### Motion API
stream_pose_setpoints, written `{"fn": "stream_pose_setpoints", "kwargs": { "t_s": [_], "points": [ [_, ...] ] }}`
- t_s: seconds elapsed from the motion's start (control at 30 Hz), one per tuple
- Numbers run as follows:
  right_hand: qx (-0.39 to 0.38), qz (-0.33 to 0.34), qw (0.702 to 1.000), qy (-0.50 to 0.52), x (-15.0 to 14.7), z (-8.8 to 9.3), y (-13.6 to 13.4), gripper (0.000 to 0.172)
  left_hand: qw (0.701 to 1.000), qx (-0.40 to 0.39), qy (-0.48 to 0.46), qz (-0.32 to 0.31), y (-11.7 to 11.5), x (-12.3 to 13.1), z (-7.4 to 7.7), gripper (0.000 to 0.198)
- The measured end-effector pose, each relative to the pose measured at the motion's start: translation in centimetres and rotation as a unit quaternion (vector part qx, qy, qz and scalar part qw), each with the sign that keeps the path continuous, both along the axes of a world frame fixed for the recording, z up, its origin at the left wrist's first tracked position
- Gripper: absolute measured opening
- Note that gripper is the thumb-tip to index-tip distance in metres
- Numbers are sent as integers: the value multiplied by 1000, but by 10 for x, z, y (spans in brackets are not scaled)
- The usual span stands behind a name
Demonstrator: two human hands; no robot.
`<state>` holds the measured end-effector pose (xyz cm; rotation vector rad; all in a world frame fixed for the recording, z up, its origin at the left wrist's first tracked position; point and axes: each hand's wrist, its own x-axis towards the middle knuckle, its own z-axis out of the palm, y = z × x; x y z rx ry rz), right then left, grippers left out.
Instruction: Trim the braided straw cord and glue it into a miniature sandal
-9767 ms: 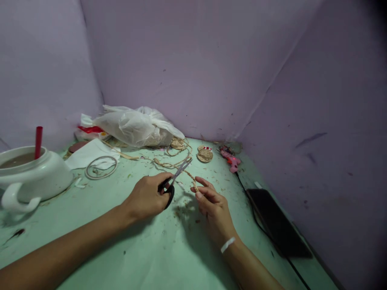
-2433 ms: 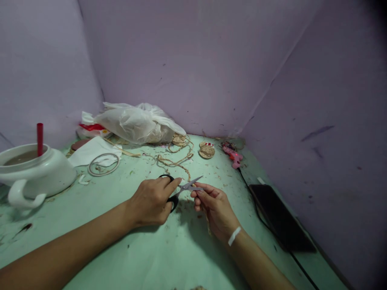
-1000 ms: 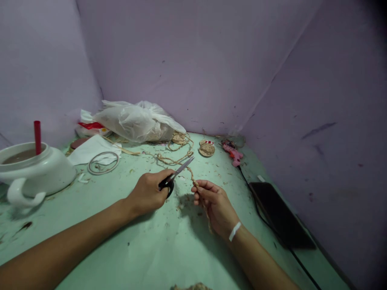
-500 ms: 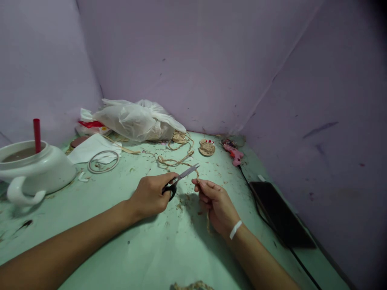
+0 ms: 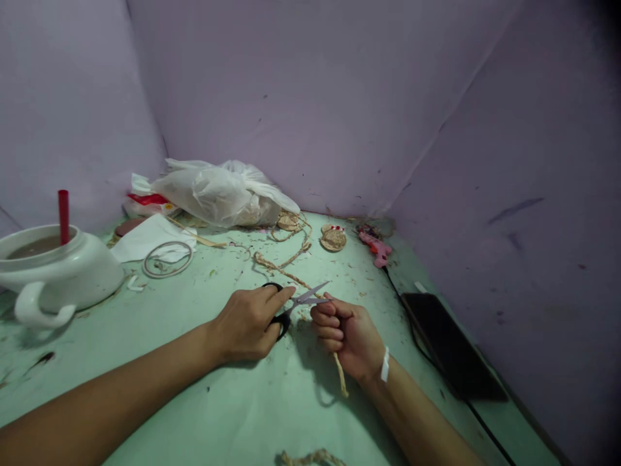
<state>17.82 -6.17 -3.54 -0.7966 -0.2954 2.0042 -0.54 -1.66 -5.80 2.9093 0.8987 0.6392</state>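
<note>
My left hand [image 5: 250, 320] grips black-handled scissors [image 5: 301, 300], whose blades are spread and point right. A braided straw cord [image 5: 286, 272] runs from the back of the table to the blades and into my right hand [image 5: 348, 333]. That hand is closed around the cord, and a loose tail hangs below its fingers. Whether the blades have bitten into the cord cannot be made out. Behind the hands lie a round woven straw piece [image 5: 333, 239] with red-and-white trim and another straw disc [image 5: 289, 222].
A white mug [image 5: 92, 272] with liquid and a red stick stands at left. Near it are a wire ring [image 5: 167, 260] and a clear plastic bag [image 5: 223, 194]. A pink glue gun [image 5: 377, 251] and a black phone-like slab [image 5: 446, 343] lie at right. More braid [image 5: 310, 458] shows at the front edge.
The scissors have opened wider and shifted slightly right and down, with the blades now at the cord. My right hand has closed more and the cord's tail shows further below it.
</note>
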Motion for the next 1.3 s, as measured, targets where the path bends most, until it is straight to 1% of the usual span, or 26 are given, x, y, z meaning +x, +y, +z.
{"fn": "stream_pose_setpoints", "kwargs": {
  "t_s": [0.13,0.27,0.6,0.77,0.9,0.97,1.03,1.07,1.1,1.13,1.17,1.23,1.3],
  "points": [
    [43,-56,993,-89,-7,-1,-2,21,1000,4,-1,-1,-2,1,-4,53],
    [68,-68,985,-143,-12,-3,-4,16,1000,10,8,10,-3,1,-5,54],
    [87,-52,985,-136,-15,-5,-5,17,1000,-9,21,5,-2,1,-3,58],
    [99,-67,980,-158,-16,-5,-5,17,1000,-4,12,-13,-2,1,-4,57],
    [105,-74,979,-155,-16,-5,-6,19,999,-3,-2,-32,-1,-1,-6,54],
    [106,-76,980,-152,-15,-4,-6,22,998,-21,-27,-45,0,-1,-6,52],
    [105,-78,980,-150,-15,-4,-6,24,993,-75,-81,-39,1,0,-5,48],
    [104,-79,980,-148,-14,-4,-6,25,986,-116,-122,-19,1,1,-3,45],
    [104,-79,981,-147,-14,-4,-6,26,971,-165,-174,10,2,3,-1,41],
    [105,-78,981,-147,-14,-4,-6,26,946,-223,-231,46,2,5,1,37],
    [107,-76,980,-149,-13,-5,-6,26,910,-288,-286,83,3,7,4,33],
    [119,-70,976,-169,-14,-6,-7,24,819,-415,-370,142,5,12,10,33],
    [146,-63,961,-227,-16,-6,-8,23,733,-513,-416,165,7,15,15,38]
  ]
}}
